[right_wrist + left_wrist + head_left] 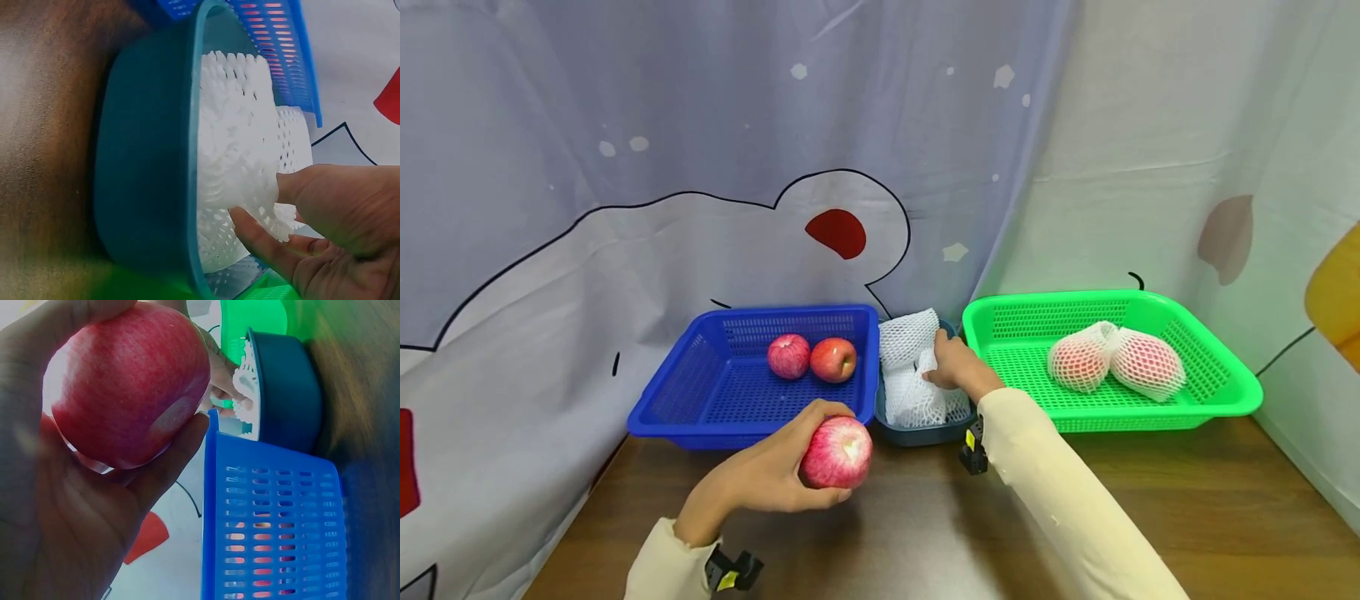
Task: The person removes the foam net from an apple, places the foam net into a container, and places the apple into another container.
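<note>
My left hand (775,467) grips a red apple (838,452) above the table, in front of the blue basket. Close up in the left wrist view, the thumb and fingers curl round that apple (131,384). My right hand (958,364) reaches into a small dark teal bin (147,156) full of white foam fruit nets (910,342). In the right wrist view, its thumb and forefinger pinch the edge of one white foam net (240,150). Other nets lie beneath and behind it.
A blue basket (700,429) on the left holds two bare apples (788,357). On the right, a green basket (1000,421) holds two apples in foam nets (1146,364). The teal bin stands between both baskets on a wooden table (917,533). A printed curtain (700,125) hangs behind.
</note>
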